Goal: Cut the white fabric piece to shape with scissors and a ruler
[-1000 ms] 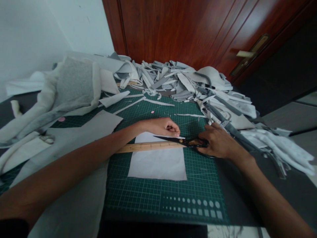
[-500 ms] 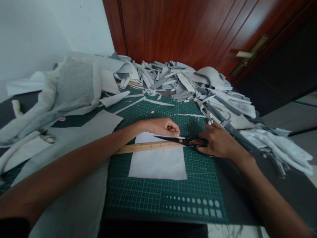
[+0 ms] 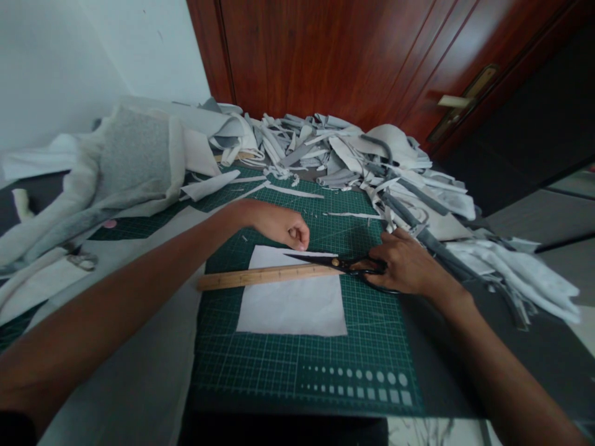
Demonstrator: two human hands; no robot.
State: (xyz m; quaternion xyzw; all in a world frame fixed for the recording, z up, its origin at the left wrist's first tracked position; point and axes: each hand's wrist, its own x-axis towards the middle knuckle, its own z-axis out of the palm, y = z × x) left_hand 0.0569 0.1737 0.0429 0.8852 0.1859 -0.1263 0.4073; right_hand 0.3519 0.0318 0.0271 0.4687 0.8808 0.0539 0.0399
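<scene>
My right hand [image 3: 404, 263] is shut on the finger loops of black tailor's shears [image 3: 320, 261], whose closed blades point left across the top of a white fabric piece [image 3: 292, 297]. Just below the blades, a wooden ruler [image 3: 264, 277] lies across the fabric's upper part. My left hand [image 3: 281, 226] is curled in a loose fist above the fabric's top edge, holding nothing and nearest the ruler and shears. Both rest on a green cutting mat [image 3: 297, 371].
Grey and white fabric scraps [image 3: 334, 148] are heaped behind the mat. A thick grey-and-white padded piece [image 3: 134, 155] lies at the left. A reddish wooden door with a brass handle [image 3: 455, 99] stands at the back right, beside a white wall [image 3: 93, 56].
My left hand has lifted off the fabric and ruler and moved left and back. The ruler has slid slightly left. My right hand and the shears have barely moved.
</scene>
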